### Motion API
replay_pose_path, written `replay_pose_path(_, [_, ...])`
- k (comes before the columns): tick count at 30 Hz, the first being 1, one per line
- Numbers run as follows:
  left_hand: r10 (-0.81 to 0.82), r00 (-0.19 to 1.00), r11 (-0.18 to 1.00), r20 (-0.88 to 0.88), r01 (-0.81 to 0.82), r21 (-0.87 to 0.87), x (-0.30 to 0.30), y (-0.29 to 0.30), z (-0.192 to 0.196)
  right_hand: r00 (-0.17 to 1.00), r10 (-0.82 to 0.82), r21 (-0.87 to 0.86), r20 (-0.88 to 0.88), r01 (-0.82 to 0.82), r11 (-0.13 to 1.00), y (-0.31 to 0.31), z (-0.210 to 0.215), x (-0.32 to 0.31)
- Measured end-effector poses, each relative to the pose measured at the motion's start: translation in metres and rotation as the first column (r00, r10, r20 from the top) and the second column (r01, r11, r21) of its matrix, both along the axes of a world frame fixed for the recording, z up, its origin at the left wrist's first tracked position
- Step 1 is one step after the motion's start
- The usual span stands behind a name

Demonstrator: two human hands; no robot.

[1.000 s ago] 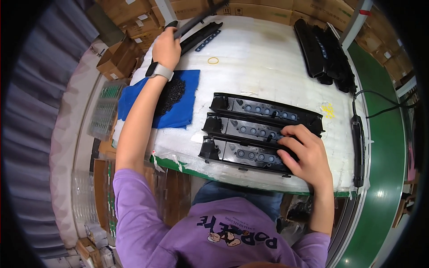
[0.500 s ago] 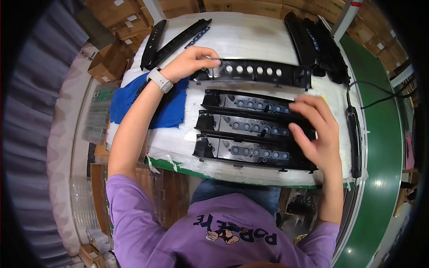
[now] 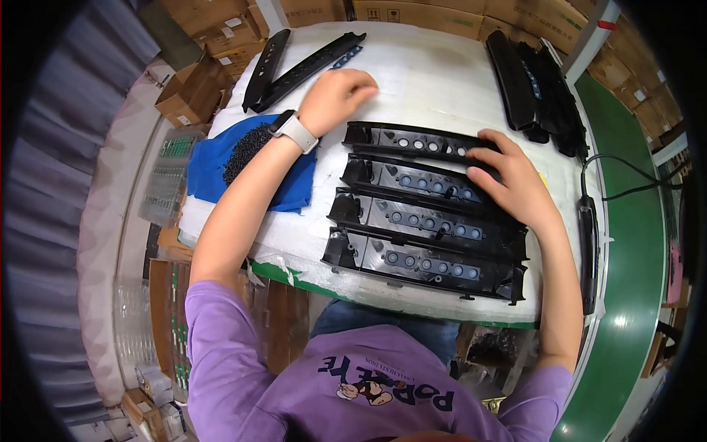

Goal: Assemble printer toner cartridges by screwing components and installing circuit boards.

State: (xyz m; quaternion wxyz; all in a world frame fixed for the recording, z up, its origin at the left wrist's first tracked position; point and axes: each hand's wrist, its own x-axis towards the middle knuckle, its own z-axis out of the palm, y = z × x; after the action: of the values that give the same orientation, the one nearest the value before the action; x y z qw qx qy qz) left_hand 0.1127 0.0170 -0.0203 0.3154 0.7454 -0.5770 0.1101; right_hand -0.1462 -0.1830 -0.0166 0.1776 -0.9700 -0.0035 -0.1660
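Four long black plastic panels lie in a row across the table. The farthest panel [image 3: 418, 141] has a line of open round holes. Pale grey buttons fill the holes of the nearest panel [image 3: 427, 265] and the two between. My right hand [image 3: 512, 177] is closed over the right end of the farthest panel, thumb at its near side and fingers over its far side. My left hand [image 3: 335, 97] hangs above the table, off the panels, fingers loosely curled and holding nothing visible. Just beyond it a bluish button strip [image 3: 345, 59] lies beside a black panel [image 3: 313, 70].
A blue cloth [image 3: 210, 177] bearing a heap of small black parts [image 3: 247, 151] lies at the left. More black panels [image 3: 515, 85] stand stacked at the back right. A black corded tool [image 3: 587, 254] lies along the right edge. Cardboard boxes [image 3: 420, 16] line the back.
The panel with open holes has come down toward me and now lies behind the other three. My left hand has let go of it and moved up; my right hand has closed on its right end.
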Motion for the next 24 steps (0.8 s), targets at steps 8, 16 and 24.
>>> replay_pose_path(8, [0.39, 0.803, 0.825, 0.451, -0.522, 0.216, 0.079, 0.003, -0.007, 0.998, 0.015, 0.333, -0.057, 0.005, 0.943, 0.004, 0.007, -0.003])
replay_pose_path(16, [0.221, 0.69, 0.975, -0.689, -0.166, 0.146, 0.056, 0.002, 0.035, 0.995, 0.018, 0.229, 0.096, -0.04, 0.973, 0.0, 0.004, -0.001])
replay_pose_path(24, [0.008, 0.723, 0.973, -0.691, 0.153, 0.171, -0.023, -0.017, 0.082, 0.892, 0.062, 0.145, 0.448, -0.141, 0.979, 0.024, 0.062, 0.048])
